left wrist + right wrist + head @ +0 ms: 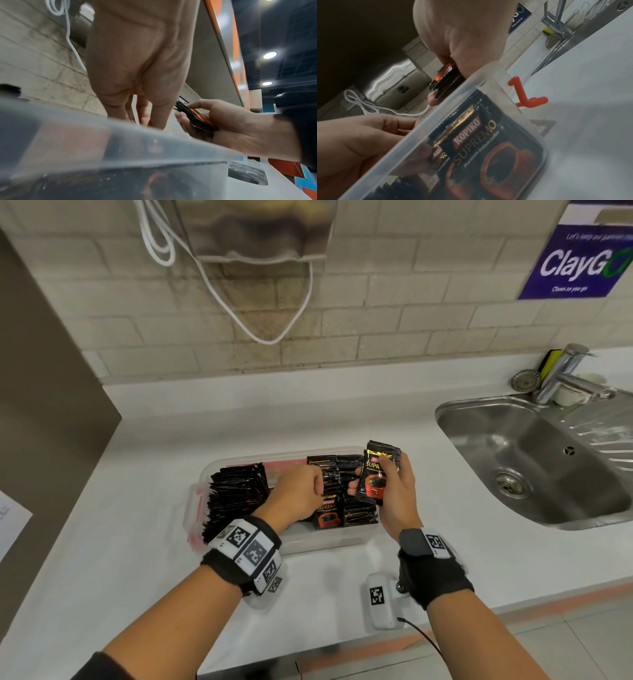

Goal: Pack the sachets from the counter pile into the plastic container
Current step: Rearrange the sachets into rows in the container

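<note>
A clear plastic container [325,542] with red clips stands on the white counter. Black coffee sachets [236,494] are packed upright in rows inside it, and one shows through its wall [488,142]. My left hand [298,491] hangs over the middle of the container, its fingers [142,112] pointing down among the sachets and holding nothing I can see. My right hand [397,494] is raised above the container's right end and grips a small stack of sachets [376,477], thumb on the front. That stack [193,119] shows edge-on in both wrist views [443,79].
A steel sink [531,457] with a faucet [565,374] lies to the right. A white tagged device [380,601] with a black cable sits near the counter's front edge. A metal dispenser [257,231] with a white cord hangs on the tiled wall. A brown panel [41,371] closes the left side.
</note>
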{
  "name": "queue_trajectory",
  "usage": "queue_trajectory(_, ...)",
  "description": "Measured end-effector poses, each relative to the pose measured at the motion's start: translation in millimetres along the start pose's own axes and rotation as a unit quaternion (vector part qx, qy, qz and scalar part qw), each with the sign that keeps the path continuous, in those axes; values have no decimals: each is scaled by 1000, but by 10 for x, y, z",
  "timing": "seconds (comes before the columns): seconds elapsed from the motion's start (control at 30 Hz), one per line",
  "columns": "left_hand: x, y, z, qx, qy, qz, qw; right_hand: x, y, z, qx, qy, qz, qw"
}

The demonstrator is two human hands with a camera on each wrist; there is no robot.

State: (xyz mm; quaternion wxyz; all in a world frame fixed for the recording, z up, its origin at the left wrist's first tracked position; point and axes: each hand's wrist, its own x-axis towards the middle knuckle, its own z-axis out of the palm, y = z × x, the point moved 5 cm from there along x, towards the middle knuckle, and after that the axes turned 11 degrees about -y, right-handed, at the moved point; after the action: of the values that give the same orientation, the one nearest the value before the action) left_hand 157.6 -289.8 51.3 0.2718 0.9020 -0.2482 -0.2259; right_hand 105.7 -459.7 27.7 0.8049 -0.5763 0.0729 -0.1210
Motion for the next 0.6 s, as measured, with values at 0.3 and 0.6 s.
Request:
queue_trajectory(0.3,9,-35,49,-9,12,-4,1000,31,35,-26,-34,0,-1,999)
queue_trajectory(0.6,-25,52,-179,5,45,17,999,62,119,-70,-54,-1,20,998)
